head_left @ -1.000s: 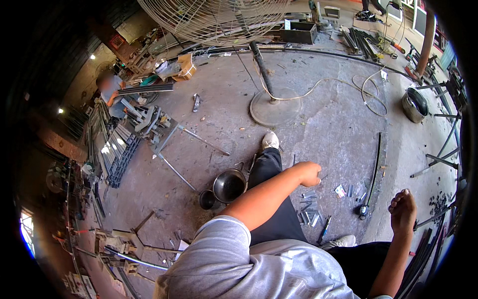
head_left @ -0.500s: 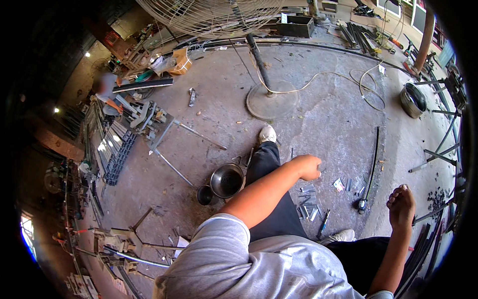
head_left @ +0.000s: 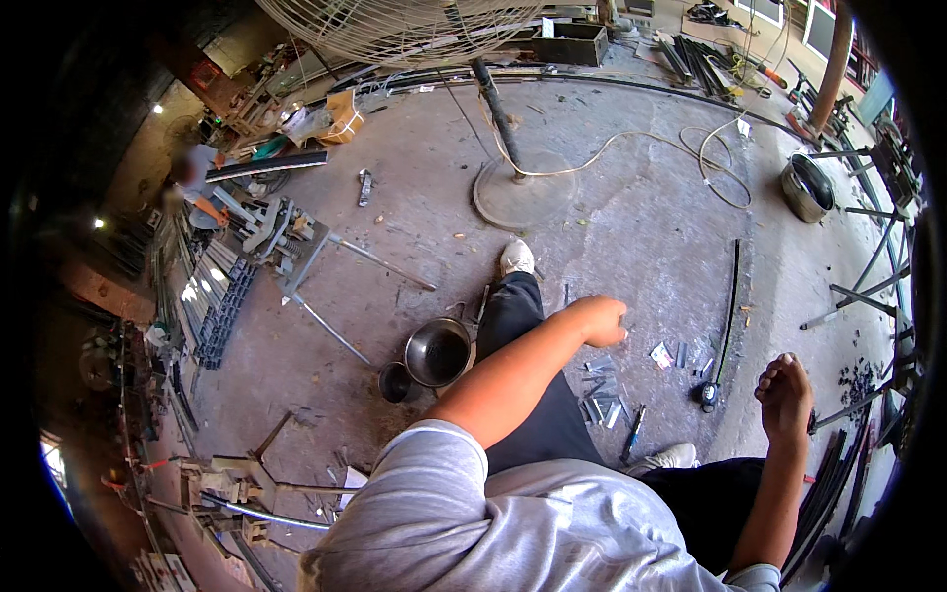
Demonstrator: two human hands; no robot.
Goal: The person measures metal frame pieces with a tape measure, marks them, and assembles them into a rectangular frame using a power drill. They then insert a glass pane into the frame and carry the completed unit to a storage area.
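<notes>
Left hand [head_left: 599, 321] hangs over the concrete floor [head_left: 631, 227], fingers curled loosely toward the palm — whether anything sits inside cannot be made out. Below it lies a scatter of small metal pieces [head_left: 602, 400], too small to identify. Right hand [head_left: 786, 398] is raised, fingers bunched, apparently empty; its palm faces away. A dark rod [head_left: 728, 311] lies between the two hands. A steel bowl [head_left: 438, 352] stands beside the outstretched leg [head_left: 518, 316] — partly hidden by the left forearm.

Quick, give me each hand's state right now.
Left hand: loosely closed, holding nothing visible.
Right hand: fingers curled, nothing visible in it.
</notes>
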